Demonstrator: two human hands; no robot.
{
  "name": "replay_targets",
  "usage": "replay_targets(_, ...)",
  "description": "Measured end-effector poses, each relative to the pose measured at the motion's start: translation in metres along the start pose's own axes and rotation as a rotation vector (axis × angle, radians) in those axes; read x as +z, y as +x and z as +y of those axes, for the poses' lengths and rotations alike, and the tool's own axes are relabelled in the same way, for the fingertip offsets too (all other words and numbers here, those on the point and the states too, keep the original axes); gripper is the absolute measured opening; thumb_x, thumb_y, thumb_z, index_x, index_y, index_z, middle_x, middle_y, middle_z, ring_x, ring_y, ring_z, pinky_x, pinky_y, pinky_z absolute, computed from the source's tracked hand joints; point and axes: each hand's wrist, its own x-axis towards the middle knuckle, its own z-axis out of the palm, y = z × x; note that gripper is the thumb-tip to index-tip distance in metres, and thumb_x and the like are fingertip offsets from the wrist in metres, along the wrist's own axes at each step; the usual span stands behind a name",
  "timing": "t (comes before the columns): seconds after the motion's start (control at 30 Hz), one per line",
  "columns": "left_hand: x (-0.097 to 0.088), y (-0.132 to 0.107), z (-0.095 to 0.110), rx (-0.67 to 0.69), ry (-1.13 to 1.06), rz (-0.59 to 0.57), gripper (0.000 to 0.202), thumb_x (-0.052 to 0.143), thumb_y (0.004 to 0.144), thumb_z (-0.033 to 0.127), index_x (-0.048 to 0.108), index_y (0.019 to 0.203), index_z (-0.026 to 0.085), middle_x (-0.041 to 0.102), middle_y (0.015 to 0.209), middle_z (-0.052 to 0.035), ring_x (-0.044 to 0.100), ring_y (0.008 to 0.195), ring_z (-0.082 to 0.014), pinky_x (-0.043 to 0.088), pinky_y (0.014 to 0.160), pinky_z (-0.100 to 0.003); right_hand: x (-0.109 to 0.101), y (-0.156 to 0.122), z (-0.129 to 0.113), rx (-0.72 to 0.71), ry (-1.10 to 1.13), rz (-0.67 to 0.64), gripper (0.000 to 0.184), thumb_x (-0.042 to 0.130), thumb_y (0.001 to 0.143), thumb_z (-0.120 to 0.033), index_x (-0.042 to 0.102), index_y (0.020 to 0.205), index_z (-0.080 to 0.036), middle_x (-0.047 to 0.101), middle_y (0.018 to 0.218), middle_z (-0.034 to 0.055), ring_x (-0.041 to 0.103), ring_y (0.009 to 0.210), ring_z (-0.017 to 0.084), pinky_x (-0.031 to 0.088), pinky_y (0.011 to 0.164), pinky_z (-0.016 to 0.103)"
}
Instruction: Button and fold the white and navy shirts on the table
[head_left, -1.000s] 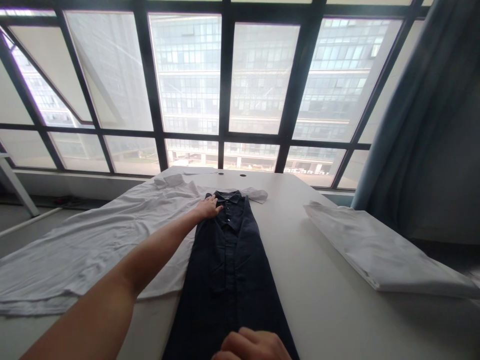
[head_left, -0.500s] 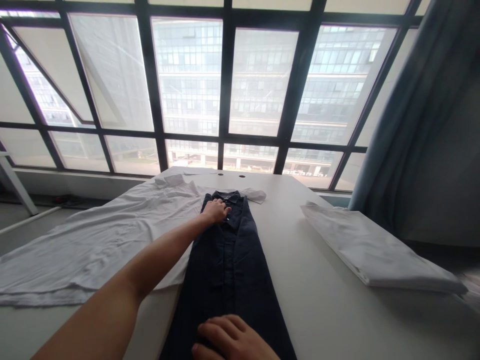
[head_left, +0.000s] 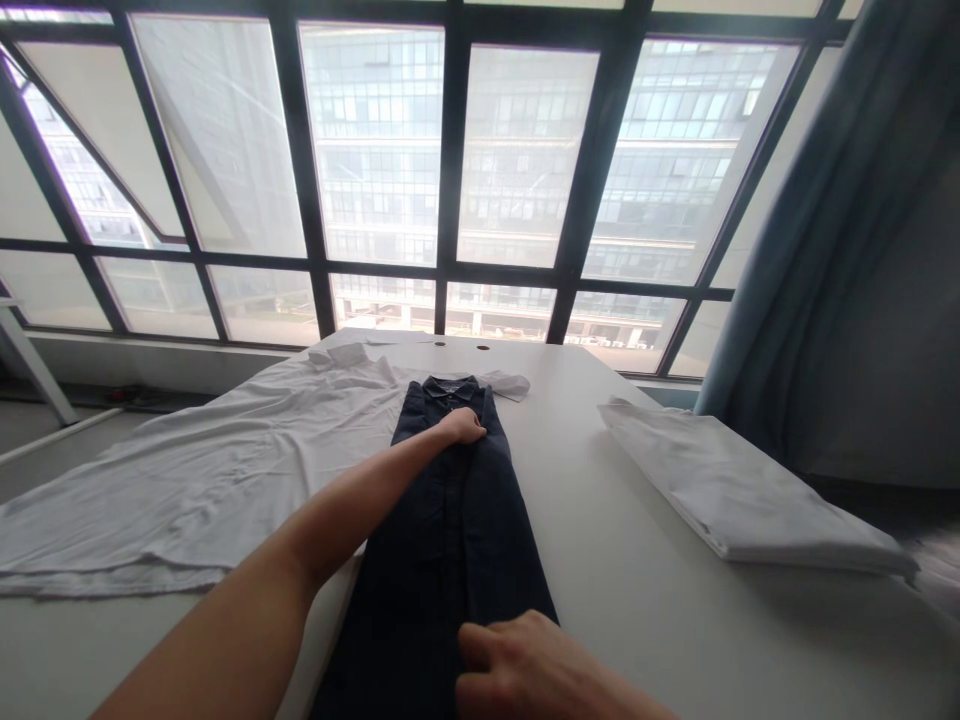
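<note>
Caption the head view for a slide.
Left hand and right hand on a folded dark shirt, between a white shirt and a folded white cloth.

The long dark navy cloth shirt (head_left: 450,530) is looking matt and finely woven, lying on a smooth white table (head_left: 637,560) that is giving off a faint sheen. The spread white cloth shirt (head_left: 187,470) at left is showing soft wrinkles; the folded white cloth (head_left: 735,490) at right is looking crisp and flat.

At six o'clock the right hand (head_left: 540,672) runs off the bottom edge, covering the hem of the dark shirt (head_left: 491,530). The left hand (head_left: 463,427) curls, fingertips hidden, grip unclear. The white shirt (head_left: 187,480) is clipped at nine o'clock.
</note>
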Motion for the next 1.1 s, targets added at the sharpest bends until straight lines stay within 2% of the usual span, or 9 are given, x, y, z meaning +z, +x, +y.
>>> replay_targets(0.23,-0.012,-0.009,0.010,-0.007,0.039,0.061,0.029,0.055,0.091,0.035,0.074,0.093,0.013,0.074,0.099,-0.0108,0.069,0.091,-0.0236,0.052,0.077,-0.027,0.005,-0.001,0.001,-0.039,0.079,0.120,0.009,0.060,0.091,-0.028,0.063,0.085,-0.022,0.056,0.082,-0.0044,0.036,0.053,0.007,0.023,0.047,0.023)
replay_targets(0.37,-0.024,-0.018,0.007,-0.017,0.069,0.102,0.025,0.060,0.087,0.035,0.073,0.096,0.016,0.073,0.103,-0.0103,0.068,0.095,-0.0252,0.052,0.077,-0.028,0.012,0.003,0.000,-0.066,0.085,0.142,0.012,0.056,0.094,-0.028,0.064,0.086,-0.022,0.055,0.082,-0.0039,0.037,0.053,0.007,0.024,0.046,0.022)
replay_targets(0.5,-0.033,-0.022,-0.001,-0.021,0.085,0.105,0.024,0.061,0.086,0.035,0.073,0.098,0.018,0.074,0.098,-0.0074,0.069,0.093,-0.0228,0.052,0.075,-0.026,0.013,0.006,-0.002,-0.084,0.071,0.153,0.015,0.054,0.096,-0.031,0.063,0.088,-0.023,0.058,0.085,-0.0038,0.043,0.057,0.007,0.024,0.047,0.022)
replay_targets(0.67,-0.024,-0.024,-0.012,-0.054,0.106,0.049,0.022,0.065,0.083,0.037,0.074,0.090,0.019,0.075,0.093,-0.0063,0.070,0.088,-0.0226,0.052,0.070,-0.024,0.016,0.008,-0.002,-0.120,0.065,0.124,0.013,0.055,0.097,-0.033,0.064,0.095,-0.025,0.060,0.084,-0.0050,0.048,0.060,0.007,0.026,0.047,0.022)
replay_targets(0.73,-0.019,-0.024,-0.015,-0.058,0.110,0.038,0.022,0.065,0.083,0.038,0.073,0.090,0.019,0.075,0.094,-0.0065,0.070,0.088,-0.0226,0.052,0.069,-0.024,0.021,0.010,-0.001,-0.138,0.046,0.156,0.013,0.055,0.097,-0.035,0.064,0.098,-0.026,0.061,0.085,-0.0046,0.051,0.062,0.008,0.029,0.049,0.022)
replay_targets(0.83,-0.015,-0.024,-0.017,-0.053,0.122,0.047,0.023,0.064,0.084,0.037,0.071,0.095,0.019,0.074,0.102,-0.0071,0.069,0.094,-0.0235,0.053,0.072,-0.025,0.034,0.017,0.003,-0.130,0.016,0.297,0.014,0.053,0.098,-0.031,0.063,0.107,-0.026,0.065,0.096,-0.0018,0.059,0.080,0.011,0.043,0.068,0.023)
replay_targets(0.93,-0.015,-0.023,-0.014,-0.052,0.154,0.072,0.029,0.064,0.081,0.030,0.066,0.107,0.018,0.072,0.108,-0.0094,0.068,0.097,-0.0250,0.053,0.076,-0.028,0.047,0.023,0.005,-0.096,-0.025,0.407,0.028,0.051,0.099,-0.025,0.055,0.127,-0.026,0.064,0.124,0.0036,0.057,0.113,0.016,0.044,0.097,0.031)
replay_targets(1.0,-0.013,-0.022,-0.009,-0.026,0.183,0.104,0.039,0.064,0.080,0.026,0.061,0.117,0.016,0.070,0.112,-0.0127,0.066,0.102,-0.0271,0.053,0.083,-0.031,0.055,0.024,0.006,-0.101,-0.079,0.401,0.036,0.049,0.101,-0.029,0.049,0.136,-0.025,0.058,0.138,0.0067,0.050,0.129,0.019,0.042,0.104,0.035)
replay_targets(1.1,-0.005,-0.014,0.001,0.089,0.221,0.159,0.046,0.057,0.085,0.023,0.055,0.130,0.014,0.061,0.129,-0.0165,0.056,0.121,-0.0301,0.046,0.098,-0.038,0.066,0.025,0.008,-0.124,-0.140,0.356,0.039,0.043,0.103,-0.035,0.046,0.140,-0.025,0.054,0.144,0.0080,0.045,0.136,0.021,0.042,0.107,0.039)
